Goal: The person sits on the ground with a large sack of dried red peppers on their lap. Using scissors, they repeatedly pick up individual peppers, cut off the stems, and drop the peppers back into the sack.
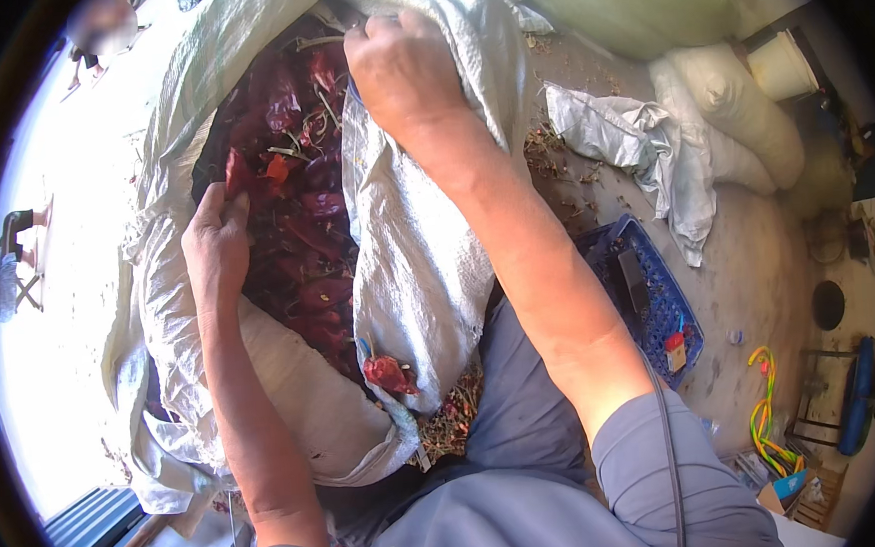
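A large white woven sack [422, 274] lies spread before me, its mouth folded back around many dried red chili peppers [314, 228]. At the left rim of the heap my left hand [218, 245] pinches one dark red dried pepper [234, 173] between thumb and fingers. My right hand [406, 68] is curled at the far side of the opening, by the folded sack edge and some pale stems [320, 41]. A bit of blue shows under that hand; what its fingers hold is hidden. One loose dried pepper [389, 374] rests on the near sack flap.
A blue plastic basket [676, 311] on the right holds a dark flat object and a small red-and-white packet. Crumpled white sacking [601, 124], filled sacks [735, 108] and a white bucket [782, 64] stand beyond. Yellow-green cord [769, 411] lies lower right. Another person [86, 62] is far left.
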The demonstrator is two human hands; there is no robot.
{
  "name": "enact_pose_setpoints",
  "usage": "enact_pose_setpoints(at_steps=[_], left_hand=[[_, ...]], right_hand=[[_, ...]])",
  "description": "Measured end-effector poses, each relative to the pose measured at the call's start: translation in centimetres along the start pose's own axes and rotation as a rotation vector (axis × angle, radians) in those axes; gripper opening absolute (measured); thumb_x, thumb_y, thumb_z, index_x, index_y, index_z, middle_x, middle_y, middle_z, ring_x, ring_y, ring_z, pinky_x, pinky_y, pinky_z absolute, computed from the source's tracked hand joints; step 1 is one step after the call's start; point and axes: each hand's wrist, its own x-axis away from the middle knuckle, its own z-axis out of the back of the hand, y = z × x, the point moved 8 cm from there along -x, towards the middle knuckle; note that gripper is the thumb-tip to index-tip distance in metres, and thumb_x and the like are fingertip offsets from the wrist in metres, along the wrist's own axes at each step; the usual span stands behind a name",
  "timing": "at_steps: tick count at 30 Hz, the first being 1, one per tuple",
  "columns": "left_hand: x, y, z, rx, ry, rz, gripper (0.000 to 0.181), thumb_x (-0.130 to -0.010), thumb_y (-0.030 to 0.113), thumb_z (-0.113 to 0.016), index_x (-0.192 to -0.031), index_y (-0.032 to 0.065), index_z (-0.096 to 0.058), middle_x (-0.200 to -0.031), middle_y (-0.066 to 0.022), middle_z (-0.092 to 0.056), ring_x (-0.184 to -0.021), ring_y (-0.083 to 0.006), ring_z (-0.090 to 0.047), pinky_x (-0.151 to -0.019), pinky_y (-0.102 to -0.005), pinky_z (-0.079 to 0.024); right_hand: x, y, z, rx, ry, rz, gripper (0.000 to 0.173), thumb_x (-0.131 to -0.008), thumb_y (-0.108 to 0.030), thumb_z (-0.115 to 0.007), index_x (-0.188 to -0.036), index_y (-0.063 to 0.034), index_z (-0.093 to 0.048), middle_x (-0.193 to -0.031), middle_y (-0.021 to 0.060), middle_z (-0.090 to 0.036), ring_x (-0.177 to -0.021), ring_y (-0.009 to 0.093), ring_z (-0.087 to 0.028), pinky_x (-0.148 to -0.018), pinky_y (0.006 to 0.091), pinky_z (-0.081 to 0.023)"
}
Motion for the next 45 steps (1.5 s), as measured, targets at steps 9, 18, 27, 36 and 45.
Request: enact_pose_setpoints(at_steps=[9, 18, 27, 36, 45], left_hand=[[0.4, 1.1, -2.1, 0.477, -0.187, 0.212, 0.028, -0.099, 0.019, -0.058, -0.121, 0.0015, -0.062, -0.071, 0.0033, -0.053, -0.050, -0.0034, -0.040, -0.042, -0.0212, -0.027], [0.9, 1.5, -2.4, 0.585, -0.213, 0.218, 0.032, -0.098, 0.012, -0.058, -0.129, 0.0031, -0.063, -0.071, 0.0022, -0.060, -0.049, -0.0009, -0.040, -0.042, -0.0192, -0.026], [2.6, 7.2, -1.0, -0.193, 0.041, -0.633, 0.033, -0.086, 0.019, -0.078, -0.115, 0.0034, -0.072, -0.091, -0.0074, -0.068, -0.074, -0.0180, -0.064, -0.063, -0.0305, -0.051], [3.5, 7.7, -2.1, -0.068, -0.118, -0.548, 0.025, -0.078, 0.011, -0.079, -0.101, 0.0039, -0.070, -0.081, -0.0098, -0.067, -0.075, -0.0269, -0.063, -0.068, -0.0375, -0.051], [3.9, 3.8, -3.7, 0.014, -0.428, -0.277, 0.021, -0.085, 0.010, -0.074, -0.100, -0.0008, -0.063, -0.083, -0.0192, -0.065, -0.076, -0.0379, -0.063, -0.070, -0.0419, -0.050]], right_hand=[[4.8, -3.2, 4.7, -0.193, 0.181, 0.017, 0.018, -0.085, -0.011, -0.064, -0.098, -0.0056, -0.074, -0.107, 0.0091, -0.071, -0.109, 0.028, -0.062, -0.093, 0.0426, -0.049], [6.1, -8.4, 4.1, -0.809, -0.192, -0.039, 0.035, -0.080, -0.029, -0.082, -0.100, -0.0061, -0.064, -0.081, 0.0103, -0.065, -0.067, 0.026, -0.068, -0.057, 0.0357, -0.055], [6.5, -5.9, 1.2, -1.026, -0.196, -0.436, 0.025, -0.094, -0.022, -0.071, -0.087, -0.0004, -0.062, -0.067, 0.0159, -0.066, -0.061, 0.031, -0.068, -0.054, 0.0381, -0.051], [7.9, -5.3, 0.7, -1.247, -0.389, -0.641, 0.044, -0.098, -0.041, -0.064, -0.086, 0.0007, -0.066, -0.065, 0.0166, -0.065, -0.057, 0.027, -0.065, -0.053, 0.0371, -0.048], [7.2, -8.5, 1.8, -0.789, -0.280, -0.044, 0.026, -0.096, -0.025, -0.063, -0.078, -0.0075, -0.069, -0.062, 0.0110, -0.061, -0.058, 0.028, -0.065, -0.051, 0.0397, -0.049]])
